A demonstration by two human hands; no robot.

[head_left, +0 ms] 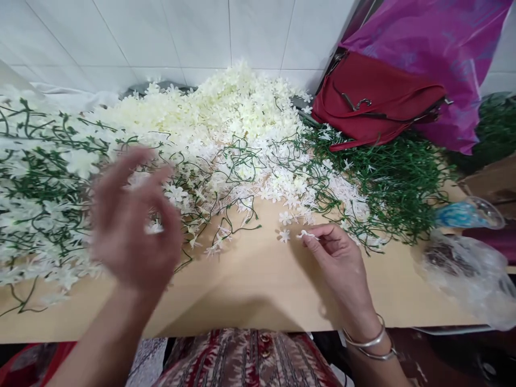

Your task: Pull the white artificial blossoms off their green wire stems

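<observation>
Between the thumb and forefinger of my right hand [341, 263] is a small white artificial flower [308, 235], held just above the table. Two loose white flowers [284, 235] lie beside those fingertips. My left hand [135, 226] is raised over the left part of the table and smeared by motion. Its fingers look bent, but I cannot make out whether they grip anything. Under and behind it spread white flowers on green stems [52, 166]. A few stemmed flowers [220, 239] lie between my hands.
A large heap of cream-white flower heads [242, 102] rests against the tiled wall [193, 32]. Bare green stems [403, 172] are piled at right, below a red handbag [374, 97] and purple bag [435, 48]. A clear plastic bag [475, 285] sits on the wooden table [258, 285].
</observation>
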